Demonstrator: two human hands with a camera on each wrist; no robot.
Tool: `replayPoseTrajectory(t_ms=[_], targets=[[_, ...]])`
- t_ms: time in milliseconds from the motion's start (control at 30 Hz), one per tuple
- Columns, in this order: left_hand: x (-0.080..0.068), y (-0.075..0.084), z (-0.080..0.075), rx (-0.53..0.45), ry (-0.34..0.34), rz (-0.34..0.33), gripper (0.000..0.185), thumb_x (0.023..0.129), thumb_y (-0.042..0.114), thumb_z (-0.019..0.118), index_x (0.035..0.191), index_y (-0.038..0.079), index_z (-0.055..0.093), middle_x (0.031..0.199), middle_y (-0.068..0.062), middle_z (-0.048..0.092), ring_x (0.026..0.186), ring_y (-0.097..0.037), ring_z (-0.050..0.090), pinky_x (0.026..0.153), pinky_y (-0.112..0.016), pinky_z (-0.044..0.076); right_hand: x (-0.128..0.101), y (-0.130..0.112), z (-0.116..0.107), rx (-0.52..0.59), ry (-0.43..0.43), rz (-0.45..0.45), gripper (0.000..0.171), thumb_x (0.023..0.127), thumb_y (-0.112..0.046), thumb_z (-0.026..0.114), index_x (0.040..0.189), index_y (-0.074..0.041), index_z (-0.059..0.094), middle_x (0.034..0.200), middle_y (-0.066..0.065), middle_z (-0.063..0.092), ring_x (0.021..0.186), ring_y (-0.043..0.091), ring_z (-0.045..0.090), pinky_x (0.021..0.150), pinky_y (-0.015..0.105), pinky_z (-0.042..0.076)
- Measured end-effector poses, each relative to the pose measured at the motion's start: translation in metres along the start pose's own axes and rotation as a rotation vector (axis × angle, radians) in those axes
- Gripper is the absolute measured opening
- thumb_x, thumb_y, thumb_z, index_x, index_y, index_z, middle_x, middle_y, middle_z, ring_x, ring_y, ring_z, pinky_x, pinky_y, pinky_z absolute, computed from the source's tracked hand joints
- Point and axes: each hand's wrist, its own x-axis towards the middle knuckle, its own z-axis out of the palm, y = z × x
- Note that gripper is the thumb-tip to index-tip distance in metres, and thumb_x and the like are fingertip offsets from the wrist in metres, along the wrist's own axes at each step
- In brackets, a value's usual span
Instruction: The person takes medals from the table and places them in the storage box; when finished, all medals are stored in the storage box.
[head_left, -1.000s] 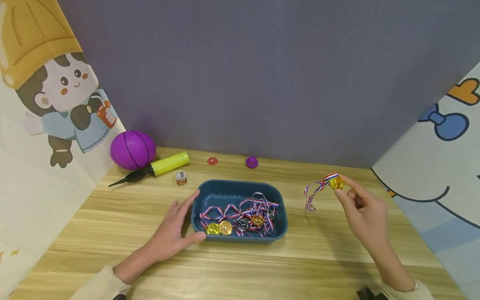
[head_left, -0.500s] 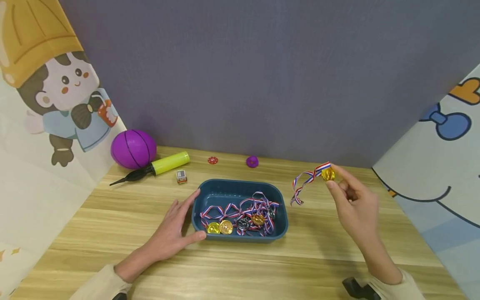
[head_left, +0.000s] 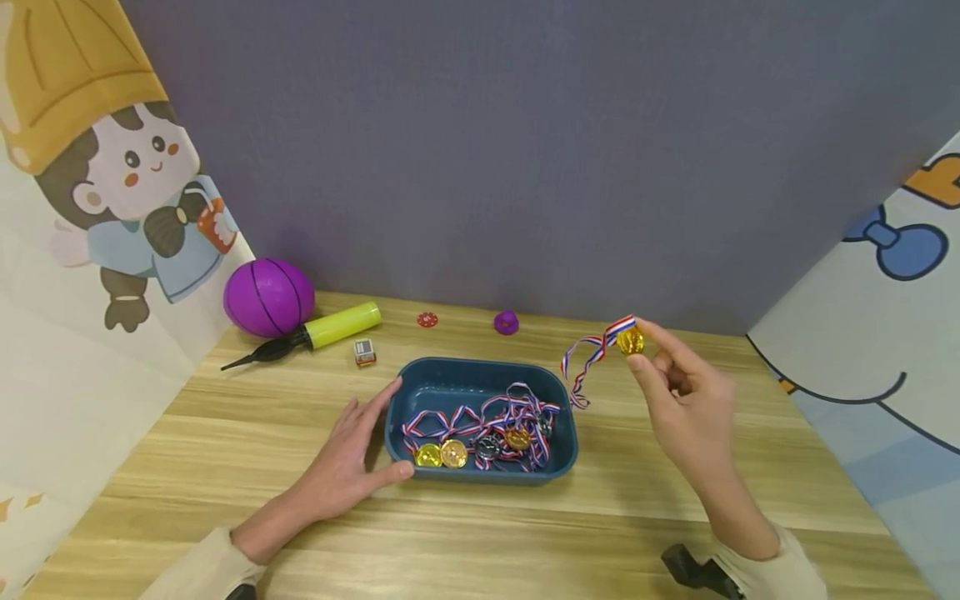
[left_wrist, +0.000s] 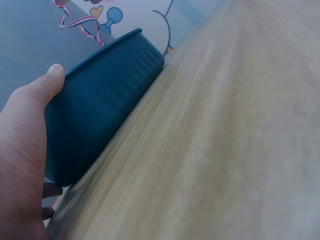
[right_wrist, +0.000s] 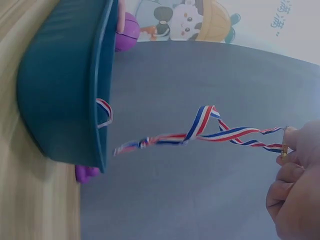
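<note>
My right hand (head_left: 693, 412) pinches a gold medal (head_left: 631, 340) between thumb and forefinger, raised to the right of a dark teal plastic bin (head_left: 480, 478). From the medal hangs its red, white and blue ribbon (right_wrist: 200, 132), the loose end by the bin's right rim. Inside the bin lie several medals, gold, bronze-toned and dark silver, such as this yellow-gold medal (head_left: 428, 455), with their ribbons (head_left: 517, 412) tangled together. At the bin's left end my left hand (head_left: 337, 467) rests with spread, fairly straight fingers, thumb at the front rim and forefinger at the back corner.
Behind the bin, along the grey wall, are a purple ball (head_left: 269, 297), a yellow and black hand pump (head_left: 341, 325), a small box (head_left: 364, 352), a red disc (head_left: 427, 319) and a small purple object (head_left: 506, 322). Printed cloths flank the wooden table (head_left: 480, 550).
My right hand has moved left and slightly up with the gold medal, bringing the ribbon from well right of the bin to its right rim. The left hand and the bin stay in place.
</note>
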Motion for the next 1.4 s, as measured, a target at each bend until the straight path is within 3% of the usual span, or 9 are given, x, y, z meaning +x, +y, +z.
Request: replayPoseTrajectory(t_ms=[267,533,800,1100,1400], targets=[[0.0,-0.001,0.0,-0.001,0.003,0.006,0.109,0.097,0.071,0.074,0.179,0.027,0.018,0.171,-0.022,0.047,0.156,-0.051,0.044,0.129,-0.081,0.011,-0.012,0.004,0.019,-0.022,-0.144,-0.01,0.05,0.087,0.021,0.081,0.133,0.003,0.077,0.067,-0.005,0.05,0.055,-0.001,0.035,0.041,0.023,0.026],[0.0,0.001,0.001,0.001,-0.003,0.003,0.111,0.096,0.07,0.075,0.18,0.027,0.018,0.17,-0.023,0.047,0.156,-0.052,0.043,0.129,-0.08,0.011,-0.035,0.018,0.035,-0.172,-0.36,0.04,0.04,0.092,0.004,0.087,0.13,-0.001,0.08,0.068,-0.015,0.048,0.057,-0.003,0.034,0.046,0.018,0.031],[0.0,0.001,-0.001,0.003,-0.001,-0.003,0.11,0.096,0.07,0.076,0.18,0.029,0.017,0.171,-0.023,0.047,0.156,-0.052,0.043,0.13,-0.08,0.011,-0.046,0.03,0.047,-0.28,-0.516,0.086,0.035,0.096,-0.012,0.088,0.13,-0.003,0.081,0.061,-0.018,0.031,0.055,-0.005,0.022,0.052,0.021,0.027],[0.0,0.0,0.0,0.003,-0.002,-0.002,0.111,0.095,0.068,0.078,0.179,0.029,0.017,0.171,-0.022,0.047,0.156,-0.052,0.043,0.13,-0.08,0.011,-0.045,0.033,0.058,-0.384,-0.607,0.083,0.036,0.099,-0.024,0.087,0.131,-0.006,0.082,0.055,-0.017,0.024,0.051,-0.002,0.014,0.053,0.021,0.016],[0.0,0.001,0.0,0.002,-0.004,-0.004,0.111,0.095,0.067,0.078,0.179,0.029,0.018,0.171,-0.022,0.047,0.156,-0.051,0.044,0.13,-0.08,0.011,-0.044,0.031,0.07,-0.482,-0.672,0.019,0.038,0.096,-0.026,0.09,0.128,-0.006,0.083,0.057,-0.014,0.035,0.05,-0.002,0.023,0.048,0.02,0.017]])
